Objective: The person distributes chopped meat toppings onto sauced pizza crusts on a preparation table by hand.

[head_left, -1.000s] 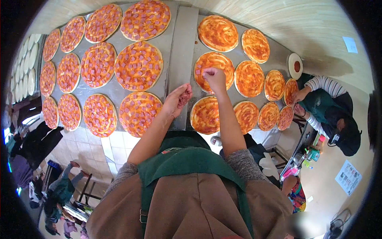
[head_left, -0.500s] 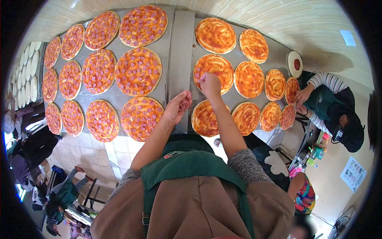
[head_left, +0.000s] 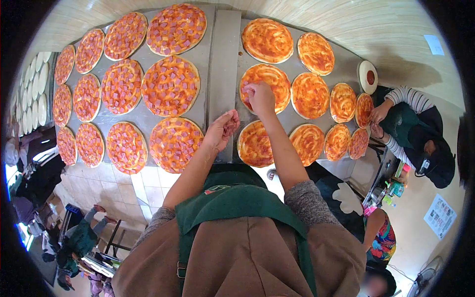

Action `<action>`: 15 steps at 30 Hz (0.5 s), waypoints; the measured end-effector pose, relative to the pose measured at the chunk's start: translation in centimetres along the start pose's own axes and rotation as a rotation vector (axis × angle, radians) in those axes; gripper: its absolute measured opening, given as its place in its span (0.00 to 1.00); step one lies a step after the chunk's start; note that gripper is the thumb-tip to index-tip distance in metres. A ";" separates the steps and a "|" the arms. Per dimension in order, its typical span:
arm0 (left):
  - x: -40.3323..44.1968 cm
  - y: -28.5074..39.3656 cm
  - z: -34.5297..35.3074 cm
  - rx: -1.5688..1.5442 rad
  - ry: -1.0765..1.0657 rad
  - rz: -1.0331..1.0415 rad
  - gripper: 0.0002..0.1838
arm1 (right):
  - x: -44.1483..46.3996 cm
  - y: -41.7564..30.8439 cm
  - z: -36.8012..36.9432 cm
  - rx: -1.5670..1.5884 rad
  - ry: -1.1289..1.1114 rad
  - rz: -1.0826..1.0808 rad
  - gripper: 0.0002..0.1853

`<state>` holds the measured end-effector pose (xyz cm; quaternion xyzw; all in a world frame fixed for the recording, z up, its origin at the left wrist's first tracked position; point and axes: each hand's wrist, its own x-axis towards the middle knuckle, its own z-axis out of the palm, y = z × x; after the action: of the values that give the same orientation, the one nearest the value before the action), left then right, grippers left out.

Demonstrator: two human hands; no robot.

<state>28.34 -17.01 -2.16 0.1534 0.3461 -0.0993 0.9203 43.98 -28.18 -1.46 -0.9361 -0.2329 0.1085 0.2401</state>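
My left hand (head_left: 222, 130) is curled, palm up, around a small heap of pinkish ham cubes (head_left: 230, 127), held above the bare metal strip between two groups of pizzas. My right hand (head_left: 261, 99) hovers over a sauced pizza (head_left: 267, 76) in the right group, its fingertips pinched together. What they pinch is hidden. Below that hand lies another sauced pizza (head_left: 255, 143), partly covered by my right forearm. To the left of my hands, a pizza topped with ham cubes (head_left: 171, 86) is one of several set out in rows.
At the right end, a co-worker in striped sleeves has both hands (head_left: 380, 115) at a pizza (head_left: 364, 111). A dough round with a red sauce spot (head_left: 367, 77) lies near the wall. White dough pieces (head_left: 34, 86) fill the far left. Other people (head_left: 81, 237) are at lower left.
My right hand has shifted slightly away from me over the sauced pizza, with its fingers turned a little. My left hand stays almost still, curled around the ham cubes.
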 end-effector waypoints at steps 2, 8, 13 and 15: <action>-0.3 -0.1 0.4 -0.004 0.053 0.011 0.11 | 0.7 0.1 0.7 0.028 0.044 0.047 0.06; -0.3 -0.4 0.3 -0.008 0.070 0.009 0.10 | 1.3 0.3 0.8 0.037 0.049 0.042 0.08; -0.4 -0.4 0.7 -0.018 0.062 0.003 0.10 | -0.3 0.1 -0.2 -0.016 -0.003 -0.024 0.07; -0.1 -0.4 0.4 -0.026 0.012 0.019 0.11 | -1.0 0.3 -0.8 0.001 -0.006 -0.065 0.08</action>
<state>28.39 -17.54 -1.91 0.1453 0.3512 -0.0851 0.9210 43.53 -29.23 -0.81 -0.9276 -0.2639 0.1034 0.2432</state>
